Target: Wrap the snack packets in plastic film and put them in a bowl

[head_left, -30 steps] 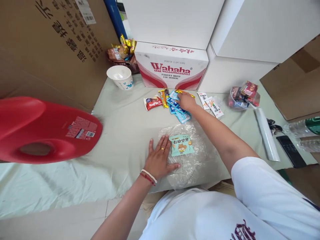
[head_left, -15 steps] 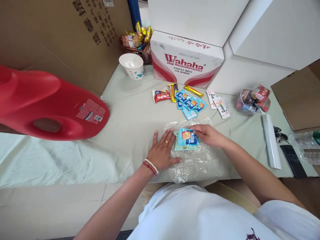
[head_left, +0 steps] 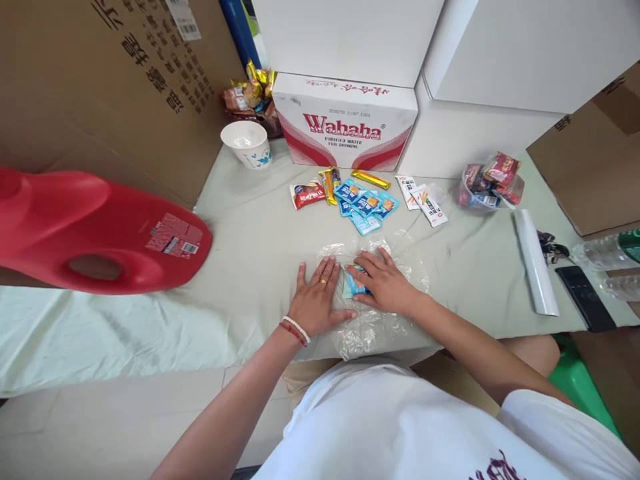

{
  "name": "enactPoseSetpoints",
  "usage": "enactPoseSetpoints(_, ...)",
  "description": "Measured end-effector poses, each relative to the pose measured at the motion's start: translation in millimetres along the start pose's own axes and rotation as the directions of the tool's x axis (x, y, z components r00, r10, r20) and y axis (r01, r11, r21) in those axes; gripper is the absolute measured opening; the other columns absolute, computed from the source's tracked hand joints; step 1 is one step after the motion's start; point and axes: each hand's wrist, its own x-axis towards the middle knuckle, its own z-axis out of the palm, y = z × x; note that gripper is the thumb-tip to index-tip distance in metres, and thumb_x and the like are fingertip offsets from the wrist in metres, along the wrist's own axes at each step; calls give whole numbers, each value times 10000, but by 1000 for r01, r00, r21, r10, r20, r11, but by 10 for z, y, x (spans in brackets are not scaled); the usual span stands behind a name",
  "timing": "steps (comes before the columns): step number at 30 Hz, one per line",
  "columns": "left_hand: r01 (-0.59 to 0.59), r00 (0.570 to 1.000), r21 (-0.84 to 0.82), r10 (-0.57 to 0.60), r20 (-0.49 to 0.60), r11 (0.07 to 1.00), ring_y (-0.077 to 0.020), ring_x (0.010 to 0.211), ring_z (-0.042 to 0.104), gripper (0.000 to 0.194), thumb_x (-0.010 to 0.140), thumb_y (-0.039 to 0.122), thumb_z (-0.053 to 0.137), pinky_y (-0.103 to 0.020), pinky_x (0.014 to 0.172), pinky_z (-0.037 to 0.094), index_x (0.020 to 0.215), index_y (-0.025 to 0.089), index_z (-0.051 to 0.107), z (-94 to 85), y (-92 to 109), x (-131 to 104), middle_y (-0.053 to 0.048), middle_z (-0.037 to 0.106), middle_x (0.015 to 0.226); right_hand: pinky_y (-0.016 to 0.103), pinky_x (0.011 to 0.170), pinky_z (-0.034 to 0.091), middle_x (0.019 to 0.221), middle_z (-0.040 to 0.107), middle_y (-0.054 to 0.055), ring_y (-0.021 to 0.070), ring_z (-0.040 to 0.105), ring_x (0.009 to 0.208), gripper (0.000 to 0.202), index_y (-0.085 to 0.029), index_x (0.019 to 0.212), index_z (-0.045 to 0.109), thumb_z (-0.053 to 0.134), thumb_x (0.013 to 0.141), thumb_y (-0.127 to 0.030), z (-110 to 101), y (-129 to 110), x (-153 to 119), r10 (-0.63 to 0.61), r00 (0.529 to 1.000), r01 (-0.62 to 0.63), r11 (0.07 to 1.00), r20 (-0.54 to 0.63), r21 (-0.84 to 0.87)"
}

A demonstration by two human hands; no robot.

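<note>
My left hand [head_left: 320, 297] lies flat on a sheet of clear plastic film [head_left: 360, 340], fingers spread, at the left side of a blue snack packet [head_left: 354, 287]. Over that packet rests my right hand [head_left: 384, 283], palm down with its fingers stretched out, covering most of it. A pale green edge shows under the blue packet; what it belongs to is mostly hidden. Beyond the film lies a pile of similar blue packets [head_left: 367, 203]. Around the pile are a red-and-white packet [head_left: 307, 195], a yellow bar [head_left: 371, 179] and white sachets [head_left: 429, 205].
A big red jug [head_left: 130, 233] stands at the left. Behind are a paper cup [head_left: 247, 143], a Wahaha carton [head_left: 345, 127] and white boxes. To the right are a plastic tub of snacks [head_left: 493, 183], a white roll [head_left: 536, 267], keys [head_left: 553, 245], a black phone [head_left: 585, 299] and clear bottles [head_left: 605, 253].
My right hand has gone from pinching the blue packet's right edge to lying spread over it. The packet now sits lower, flat beneath that hand. My left hand stays flat.
</note>
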Motion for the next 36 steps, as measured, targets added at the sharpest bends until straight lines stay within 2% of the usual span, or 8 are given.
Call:
enactPoseSetpoints(7,1,1000,10,-1,-31,1000,-378,1583,203,1089,843,790,528,-688,1248,-23,1630,95,238,-9,3,3,-230,184,1697,706,1220,136,1563,487,172,374,318,1521,678,-266,1554,461,600,961,-565,-48,89,-273,-27,1000,27,999,0,24)
enactPoseSetpoints(10,-3,993,32,6,-117,999,-397,1590,164,863,898,662,564,-721,1224,-55,1604,211,355,-34,19,-84,-188,249,1692,720,1219,109,1624,411,157,374,266,1545,690,-266,1565,438,577,968,-583,-130,85,-286,-3,1000,4,998,-16,66)
enactPoseSetpoints(13,-182,978,-13,179,-111,983,-324,1561,299,530,974,326,499,-702,1232,-95,1502,368,498,-62,14,-243,-78,493,1588,667,1245,135,1631,392,157,343,284,1539,695,-251,1581,402,550,982,-572,-316,110,-464,18,997,-5,985,-78,171)
enactPoseSetpoints(18,-443,882,-319,470,8,838,-242,1497,427,692,747,127,516,-559,1310,111,1434,200,516,-100,-84,-463,-132,531,1550,547,1225,322,1608,406,163,321,346,1502,828,-255,1589,376,684,897,-591,-388,118,-1160,-32,998,11,931,51,365)
enactPoseSetpoints(22,-421,886,-396,464,14,816,-297,1503,411,400,807,205,596,-592,1294,123,1206,212,619,-67,-147,-467,-142,493,1574,558,1205,329,1494,544,144,296,459,1417,338,-240,1297,653,604,998,-388,-133,154,-1435,6,1000,-7,916,5,402)
enactPoseSetpoints(24,-376,910,-440,415,-9,815,-258,1439,500,158,924,220,534,-553,1282,183,1036,232,645,-46,-152,-421,-100,601,1477,491,1120,426,1301,669,122,251,574,1267,207,-230,1087,703,520,1039,-314,-92,216,-1385,29,997,8,866,-67,500)
enactPoseSetpoints(31,-38,997,-530,-2,-74,847,-213,946,677,315,1042,361,360,-382,921,501,987,211,632,-164,-72,-176,-75,740,990,280,691,465,778,644,15,157,584,710,412,-206,847,598,433,1035,-533,-411,484,-878,351,930,-315,622,105,717)
enactPoseSetpoints(36,324,922,-211,-358,-150,922,-310,958,573,371,983,407,452,-433,840,434,692,212,572,-150,14,88,-102,655,800,270,616,350,697,615,11,167,534,656,341,-208,793,605,461,1014,-425,-434,596,-492,572,799,-598,728,183,335)
